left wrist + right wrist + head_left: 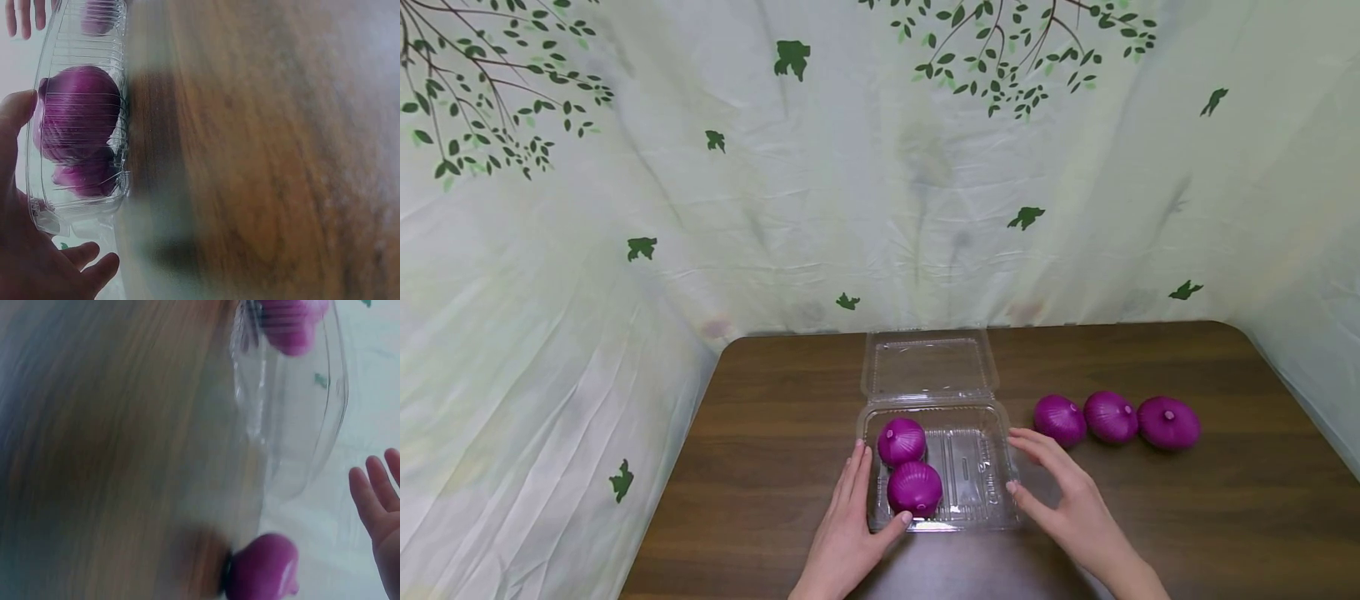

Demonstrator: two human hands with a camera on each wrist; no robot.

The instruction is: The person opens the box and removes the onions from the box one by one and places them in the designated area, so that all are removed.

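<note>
A clear plastic clamshell container point(973, 475) lies opened out, its lid point(929, 367) folded back behind it. Inside, along the left side, two red onions sit one in front of the other: the rear onion point(901, 442) and the front onion point(914, 489). My left hand point(850, 525) rests at the container's left front corner, fingers straight along the left wall and thumb at the front rim, close to the front onion point(80, 112). On the opposite side, my right hand point(1063, 496) has its fingers extended, with the fingertips right at the right rim and nothing held.
Three more red onions stand in a row right of the container: a left one point(1060, 420), a middle one point(1110, 417) and a right one point(1168, 422). All rest on a brown wooden table point(775, 433). A pale leaf-patterned cloth point(880, 183) hangs behind and beside it.
</note>
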